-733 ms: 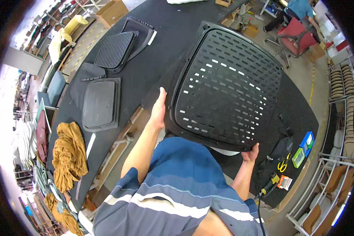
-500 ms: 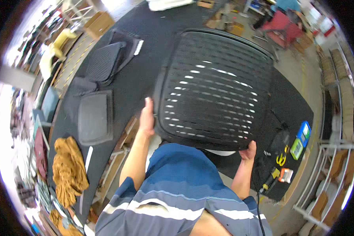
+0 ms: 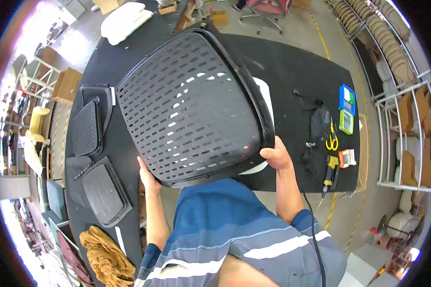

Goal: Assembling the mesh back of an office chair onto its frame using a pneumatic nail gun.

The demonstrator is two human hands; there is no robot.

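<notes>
A large black plastic chair panel, rounded at its corners and pierced by rows of short slots, is held tilted in front of me above the table. At its lower left edge my left hand is closed, the fingers partly hidden behind it. My right hand grips the lower right corner, thumb on the rim. Behind the panel, part of a white sheet-like piece peeks out at the right. Light shows through a curved band of slots; the panel's back is hidden.
The dark table carries smaller black panels at left and a brown cloth. Yellow scissors, a yellow-black power tool, an orange-white packet and a blue-green box lie right. A metal rack stands beyond.
The panel has been turned and tilted, its upper end swinging left, and its slotted face now shows more clearly. Both hands still hold it; my view has shifted toward the right.
</notes>
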